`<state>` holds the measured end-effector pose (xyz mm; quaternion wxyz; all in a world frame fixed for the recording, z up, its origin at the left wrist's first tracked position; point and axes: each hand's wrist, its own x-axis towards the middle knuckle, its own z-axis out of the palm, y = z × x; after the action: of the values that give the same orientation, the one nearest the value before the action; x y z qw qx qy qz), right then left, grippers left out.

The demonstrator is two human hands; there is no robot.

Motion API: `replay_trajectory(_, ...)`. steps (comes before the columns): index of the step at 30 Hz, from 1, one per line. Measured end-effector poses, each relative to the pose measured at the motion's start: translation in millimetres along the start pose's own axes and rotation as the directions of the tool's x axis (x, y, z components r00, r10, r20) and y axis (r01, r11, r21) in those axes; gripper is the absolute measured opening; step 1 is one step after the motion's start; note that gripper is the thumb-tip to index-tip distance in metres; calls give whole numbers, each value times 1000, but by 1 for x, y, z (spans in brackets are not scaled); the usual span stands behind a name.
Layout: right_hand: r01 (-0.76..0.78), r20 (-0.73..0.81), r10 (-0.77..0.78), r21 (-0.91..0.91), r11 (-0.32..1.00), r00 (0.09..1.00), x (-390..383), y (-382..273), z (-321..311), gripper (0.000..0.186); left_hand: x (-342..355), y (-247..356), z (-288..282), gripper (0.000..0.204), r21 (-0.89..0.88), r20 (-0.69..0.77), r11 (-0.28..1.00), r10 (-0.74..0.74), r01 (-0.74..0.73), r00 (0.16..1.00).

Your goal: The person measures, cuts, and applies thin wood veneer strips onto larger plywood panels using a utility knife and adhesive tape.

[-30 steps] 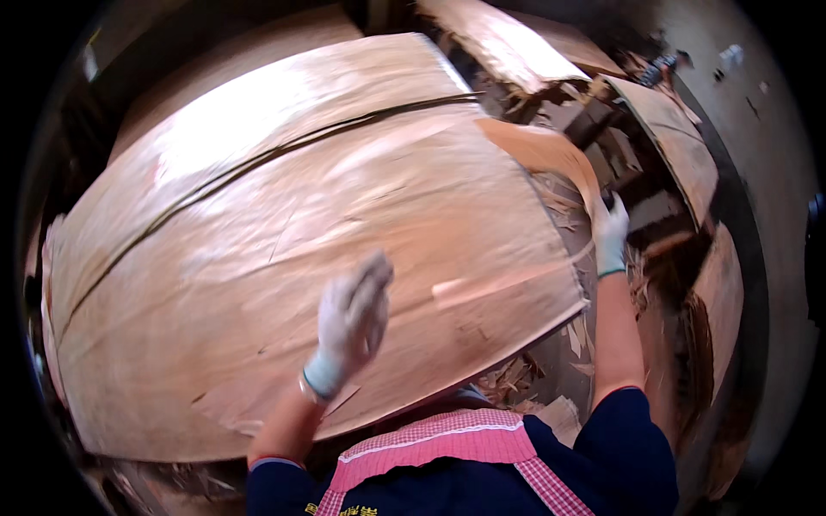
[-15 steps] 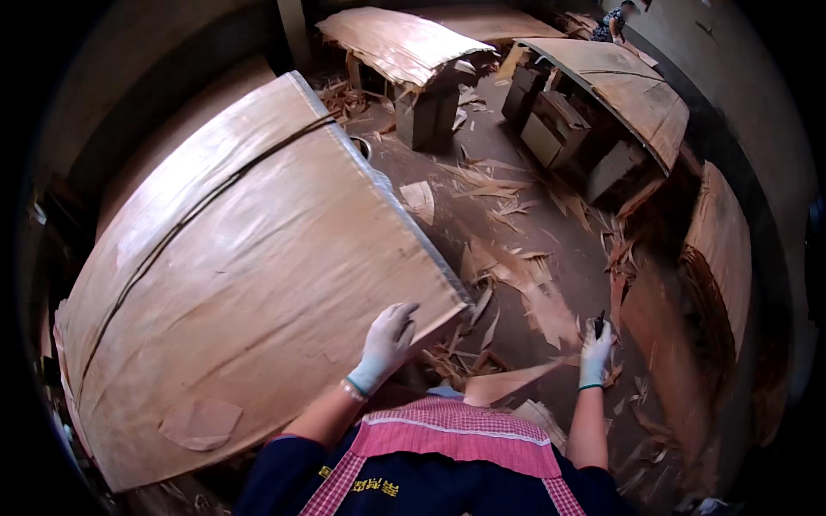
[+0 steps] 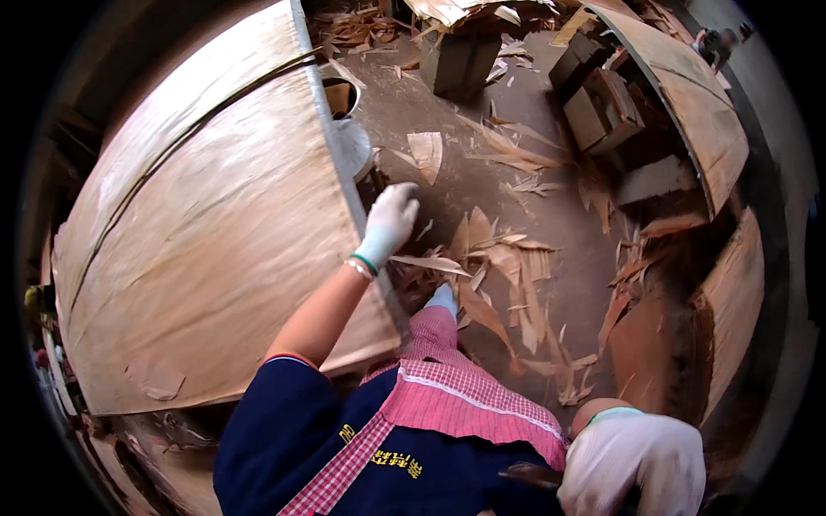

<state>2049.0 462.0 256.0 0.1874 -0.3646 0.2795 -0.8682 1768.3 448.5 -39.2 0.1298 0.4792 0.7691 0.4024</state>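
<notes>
Pale bucket (image 3: 356, 96), something brown inside; left fingers (image 3: 397, 196) loosely open; right fingers (image 3: 671, 477), grip unclear

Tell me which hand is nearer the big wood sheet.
Left: the left hand is just beyond the wood sheet's right edge; the right hand is farther off, beside the apron.

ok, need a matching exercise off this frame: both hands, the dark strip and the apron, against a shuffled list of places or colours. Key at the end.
Column one
1. left hand
2. right hand
3. dark strip
4. apron

Column two
A. lying across the big wood sheet
B. in the picture, just right of the big wood sheet's edge
C. pink, partly checked
D. in the lower right of the picture

Right pairs: 1-B, 2-D, 3-A, 4-C
</notes>
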Motion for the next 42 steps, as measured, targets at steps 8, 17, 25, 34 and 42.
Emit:
replay_trajectory(8, 263, -308, -456, -503, 823, 835, -10, -147, -138, 25, 198, -157, 39, 28, 345, -401, 707, -484, 617, 778)
replay_trajectory(17, -33, -908, -335, -354, 935, 250, -98, -205, -243, 30, 238, -288, 10, 29, 353, -604, 574, -463, 739, 648)
replay_trajectory(25, -823, -709, -489, -567, -36, 509, -165, -259, -366, 40, 295, 4, 50, 16, -86, 242, 996, 32, -12, 970)
replay_trajectory(34, -609, -573, 332, -793, 6, 749, -108, -347, -455, 28, 295, 132, -28, 21, -157, 120, 947, -263, 280, 957)
replay_trajectory(42, -575, -561, 287, -817, -42, 777, -93, -352, -517, 34, 308, 75, 4, 24, -76, 7, 957, -279, 279, 960)
